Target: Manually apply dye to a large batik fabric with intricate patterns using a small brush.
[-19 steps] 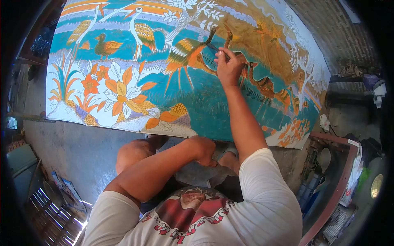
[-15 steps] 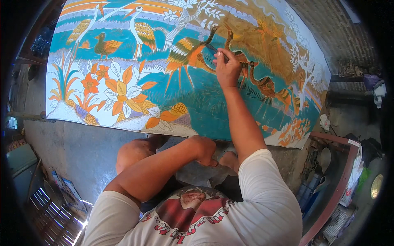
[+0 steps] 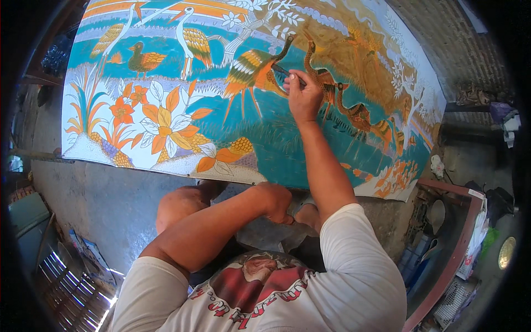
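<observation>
My right hand point(image 3: 305, 99) is closed around a dark, thin paintbrush point(image 3: 281, 70). Its tip meets a large painted cloth point(image 3: 271, 155), just beside the neck and breast of an orange, brown and white long-necked bird point(image 3: 249, 69). Below the cloth's near edge, my left hand point(image 3: 275, 200) is curled with the fingers bent down over my lap. Whatever it may hold is hidden. The painting has white cranes, a duck and orange flowers at the left, teal water in the middle, and more dark-necked birds at the right. Some leaves and trees are white with outlines only.
At the right stands a reddish-brown frame point(image 3: 462, 254) with a pan, bags and a white perforated basket point(image 3: 449, 304) around it. A corrugated wall point(image 3: 470, 61) rises at the far right. Slatted bamboo point(image 3: 72, 293) and a greenish box point(image 3: 27, 213) lie at the lower left.
My right hand has shifted slightly left and toward me, and the brush tip has moved with it along the bird. My left hand stays where it was.
</observation>
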The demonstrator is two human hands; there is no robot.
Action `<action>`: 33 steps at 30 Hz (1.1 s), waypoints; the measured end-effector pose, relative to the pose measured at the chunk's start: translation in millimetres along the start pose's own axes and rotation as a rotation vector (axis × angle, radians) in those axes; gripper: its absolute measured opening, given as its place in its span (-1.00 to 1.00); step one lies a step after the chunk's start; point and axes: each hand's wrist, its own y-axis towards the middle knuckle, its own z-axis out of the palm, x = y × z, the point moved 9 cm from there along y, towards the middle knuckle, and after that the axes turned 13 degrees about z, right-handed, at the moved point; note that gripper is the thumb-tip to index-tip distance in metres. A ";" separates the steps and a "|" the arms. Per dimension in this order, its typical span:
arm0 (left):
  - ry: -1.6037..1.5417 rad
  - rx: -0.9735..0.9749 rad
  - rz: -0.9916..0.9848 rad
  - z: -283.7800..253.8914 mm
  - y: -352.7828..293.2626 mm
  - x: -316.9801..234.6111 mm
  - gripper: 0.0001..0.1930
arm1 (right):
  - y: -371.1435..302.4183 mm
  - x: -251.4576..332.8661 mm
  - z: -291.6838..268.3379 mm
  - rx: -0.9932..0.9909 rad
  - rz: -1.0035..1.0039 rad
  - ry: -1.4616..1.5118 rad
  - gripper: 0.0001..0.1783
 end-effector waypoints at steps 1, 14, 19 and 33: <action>0.001 0.013 -0.005 0.9 0.0 0.6 -0.32 | 0.7 0.8 -3.8 -0.022 0.000 0.011 -0.79; -0.007 -0.012 0.001 -0.8 -2.5 -3.2 -0.36 | 5.7 5.1 -2.2 -0.022 -0.040 -0.071 -0.79; 0.012 -0.005 -0.019 5.3 1.6 4.8 -0.36 | -0.8 -0.3 3.7 0.002 -0.039 -0.047 -0.81; 0.001 -0.069 0.031 -4.4 11.8 23.8 -0.33 | -67.7 11.1 -43.4 0.133 0.345 0.588 -0.79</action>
